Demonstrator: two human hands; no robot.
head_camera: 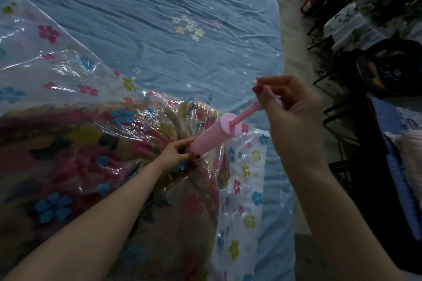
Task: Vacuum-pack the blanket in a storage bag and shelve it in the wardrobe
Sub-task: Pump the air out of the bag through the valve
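**Pumping the air out of the storage bag**

Head view: the step in hand looks like hand-pumping air from the storage bag [141, 134], which lies on the blue bed sheet [159, 18] with the blanket [68, 155] inside it. To do it well, I judge the pump [213, 133] base should stay pressed square on the bag's valve, hidden under the left hand [175, 154], while the rod travels straight along the barrel's axis; a sideways pull could break the seal.

The left hand's fingers [182, 142] curl round the barrel's lower end, right against the plastic. The right hand [287, 102] is closed round the pump handle [272, 96], raised above the barrel, with the rod drawn out between them. The bag still looks puffy and wrinkled.
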